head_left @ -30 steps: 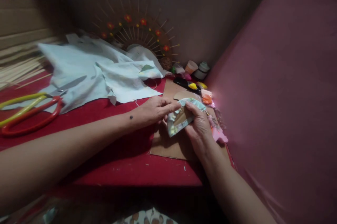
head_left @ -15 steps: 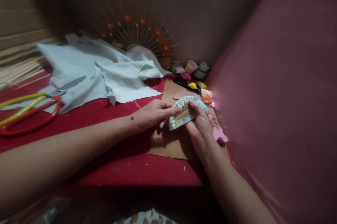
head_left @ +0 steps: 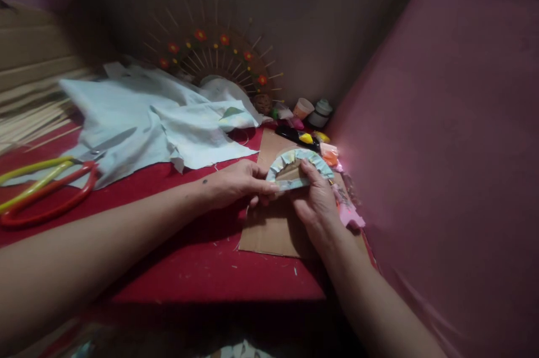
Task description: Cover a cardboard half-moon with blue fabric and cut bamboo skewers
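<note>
Between my hands is a half-round cardboard piece [head_left: 290, 174] with pale blue patterned fabric folded over its edges in pleats; bare brown cardboard shows in its middle. My left hand [head_left: 248, 181] pinches its lower left corner, thumb on top and fingers underneath. At its right side my right hand [head_left: 315, 192] grips it, with the thumb pressed on the fabric edge and the other fingers mostly hidden below. The piece is held over a flat cardboard sheet [head_left: 269, 234] on the red tabletop [head_left: 202, 274].
Large scissors [head_left: 50, 189] with yellow and red handles lie at the left on crumpled pale blue cloth [head_left: 126, 116]. A fan-shaped stick decoration [head_left: 219, 49] leans at the back. A cup [head_left: 303, 108], a jar [head_left: 320, 113] and small coloured packets [head_left: 329, 153] stand along the pink wall [head_left: 442, 150].
The fabric-edged piece has turned so its straight edge lies more level. My left thumb has slid from the upper left of the piece down to its lower left corner.
</note>
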### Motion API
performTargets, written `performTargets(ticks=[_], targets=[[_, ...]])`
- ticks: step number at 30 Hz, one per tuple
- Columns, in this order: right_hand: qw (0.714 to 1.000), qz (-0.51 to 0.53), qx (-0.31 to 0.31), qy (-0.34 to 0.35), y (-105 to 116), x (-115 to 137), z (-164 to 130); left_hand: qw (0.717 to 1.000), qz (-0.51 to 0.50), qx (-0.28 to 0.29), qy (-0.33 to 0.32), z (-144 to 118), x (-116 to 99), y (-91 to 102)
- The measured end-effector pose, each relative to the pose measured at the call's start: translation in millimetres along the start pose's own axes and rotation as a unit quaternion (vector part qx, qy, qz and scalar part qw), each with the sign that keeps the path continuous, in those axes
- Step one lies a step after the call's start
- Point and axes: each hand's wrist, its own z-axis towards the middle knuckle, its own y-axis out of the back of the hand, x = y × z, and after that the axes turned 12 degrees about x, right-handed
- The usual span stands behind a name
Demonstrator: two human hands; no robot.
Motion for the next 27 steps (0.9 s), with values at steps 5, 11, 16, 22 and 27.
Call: performTargets(ticks=[5, 11, 16, 22, 27], targets=[[1.000, 0.003, 0.005, 0.002, 1.1, -1.7, 0.1, 0.998, 0.049, -0.041, -0.014, 0.1, 0.4, -4.5], [0.997, -0.023, 0.072, -0.008, 2.7, 0.8, -1.9, 0.997, 0.061, -0.035, -0.033, 1.0, 2.6, 1.5], [0.996, -0.027, 0.083, -0.009, 0.9, 1.3, -4.3, 0.996, 0.057, 0.015, -0.064, -1.7, -4.0, 3.0], [0.990, -0.062, 0.129, -0.005, 3.6, -1.0, -7.7, 0.996, 0.049, -0.038, -0.061, -0.2, 0.0, 5.0], [0.969, -0.101, 0.223, -0.002, 2.6, 5.8, -16.5, 0.999, -0.032, 0.010, -0.041, -2.8, 0.4, 3.5]])
